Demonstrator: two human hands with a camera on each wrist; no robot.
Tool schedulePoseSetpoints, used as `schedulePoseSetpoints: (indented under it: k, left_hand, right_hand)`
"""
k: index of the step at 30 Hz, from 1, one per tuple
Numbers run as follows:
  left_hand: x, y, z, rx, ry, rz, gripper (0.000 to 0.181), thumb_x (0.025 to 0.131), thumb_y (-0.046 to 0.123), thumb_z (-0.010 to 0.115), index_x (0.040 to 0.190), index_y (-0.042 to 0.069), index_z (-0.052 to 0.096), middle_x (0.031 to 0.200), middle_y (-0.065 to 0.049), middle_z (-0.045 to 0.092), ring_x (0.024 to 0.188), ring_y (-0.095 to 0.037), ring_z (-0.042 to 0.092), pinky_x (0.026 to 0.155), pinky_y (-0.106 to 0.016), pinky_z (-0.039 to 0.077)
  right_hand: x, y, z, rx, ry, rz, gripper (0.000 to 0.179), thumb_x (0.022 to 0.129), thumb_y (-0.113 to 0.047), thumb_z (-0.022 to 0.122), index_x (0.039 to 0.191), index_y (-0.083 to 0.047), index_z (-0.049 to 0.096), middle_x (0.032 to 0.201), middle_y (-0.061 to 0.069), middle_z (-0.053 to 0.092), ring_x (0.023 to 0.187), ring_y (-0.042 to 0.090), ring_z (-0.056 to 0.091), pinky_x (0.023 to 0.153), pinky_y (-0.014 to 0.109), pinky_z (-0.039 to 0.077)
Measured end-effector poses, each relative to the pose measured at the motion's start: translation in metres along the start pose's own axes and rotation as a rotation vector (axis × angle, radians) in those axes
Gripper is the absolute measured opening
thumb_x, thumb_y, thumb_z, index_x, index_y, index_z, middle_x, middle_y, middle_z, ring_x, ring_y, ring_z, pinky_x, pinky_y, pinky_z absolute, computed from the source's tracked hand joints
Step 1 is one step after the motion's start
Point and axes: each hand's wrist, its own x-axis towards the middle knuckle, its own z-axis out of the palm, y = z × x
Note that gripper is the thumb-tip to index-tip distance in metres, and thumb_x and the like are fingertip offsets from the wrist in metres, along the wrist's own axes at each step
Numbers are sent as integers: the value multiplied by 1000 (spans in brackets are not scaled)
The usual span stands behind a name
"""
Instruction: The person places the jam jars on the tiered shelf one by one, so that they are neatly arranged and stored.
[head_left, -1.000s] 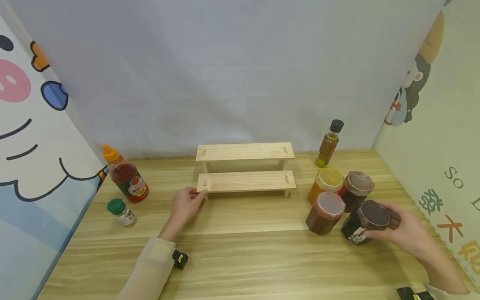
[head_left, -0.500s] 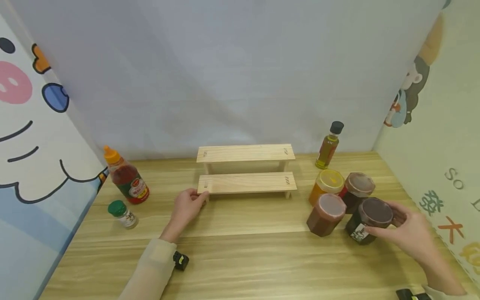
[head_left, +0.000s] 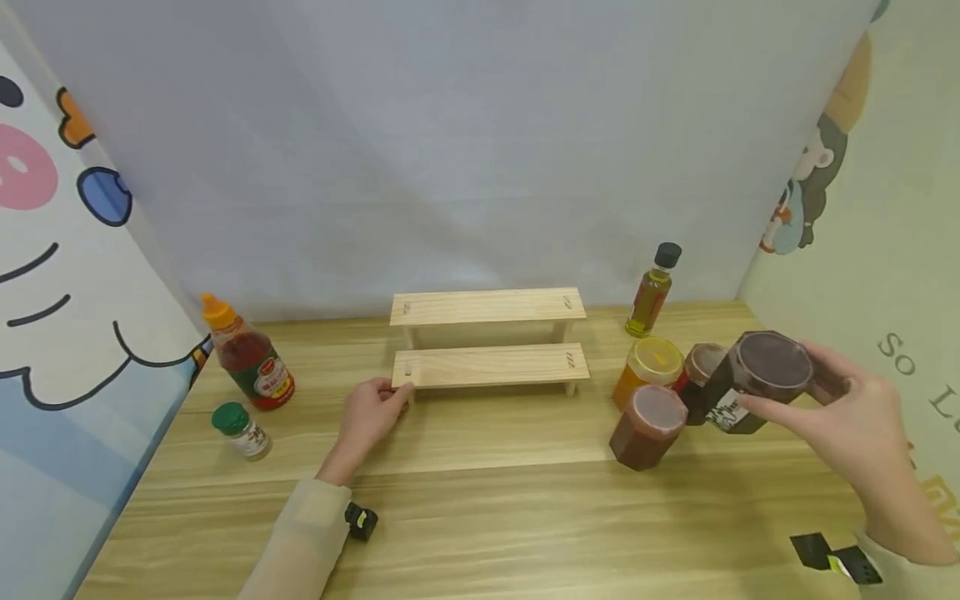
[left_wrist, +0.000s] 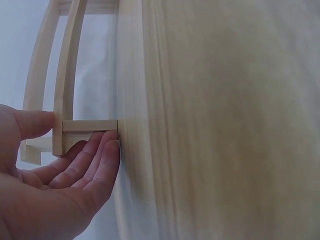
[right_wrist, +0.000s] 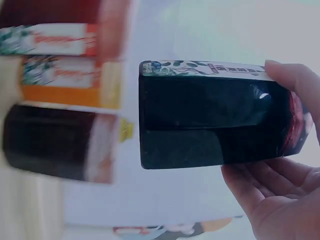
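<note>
While my left hand (head_left: 372, 412) pinches a pale, stepped wooden rack (head_left: 487, 365), my right hand (head_left: 855, 417) grips a dark, glossy hexagonal jar (head_left: 756, 377).

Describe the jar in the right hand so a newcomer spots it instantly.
From the two-tier wooden rack, look right, past the yellow-lidded jar. There the right hand grips a dark jar with a whitish label. The neighbouring jars stand on the table; this one alone is held up.
</note>
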Motion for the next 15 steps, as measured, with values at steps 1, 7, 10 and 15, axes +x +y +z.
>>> schedulePoseSetpoints:
  k: [1, 7, 10, 15]
  left_hand:
    - [0, 0, 0, 1, -1, 0, 36, 93, 35, 61, 98, 0, 68, 80, -6, 69, 68, -17, 61, 59, -30, 45]
    - [-1, -2, -2, 25, 3, -11, 36, 93, 35, 61, 98, 0, 68, 79, -6, 67, 67, -17, 58, 58, -30, 43]
    - [-1, -2, -2, 33, 5, -6, 37, 94, 35, 61, 101, -1, 68, 81, -6, 68, 69, -17, 61, 62, -32, 46]
    - [-1, 0, 0, 37, 0, 16, 36, 94, 35, 60, 100, -1, 68, 81, -6, 68, 70, -18, 61, 64, -33, 46]
  right_hand:
    - [3, -5, 1, 12, 5, 1, 73, 66, -10, 89, 130, 3, 54, 110, -16, 57, 92, -14, 54, 72, 8, 43]
    - [20, -34, 13, 104, -1, -28, 68, 66, -5, 88, 127, -2, 59, 110, -13, 61, 94, -7, 59, 74, 11, 45]
    - [28, -48, 21, 158, -27, -30, 67, 65, -4, 88, 126, -4, 60, 109, -11, 63, 94, -3, 61, 73, 12, 47]
    - [38, -65, 35, 200, -41, -36, 66, 65, -8, 89, 125, -5, 61, 111, -3, 65, 96, 4, 63, 76, 15, 48]
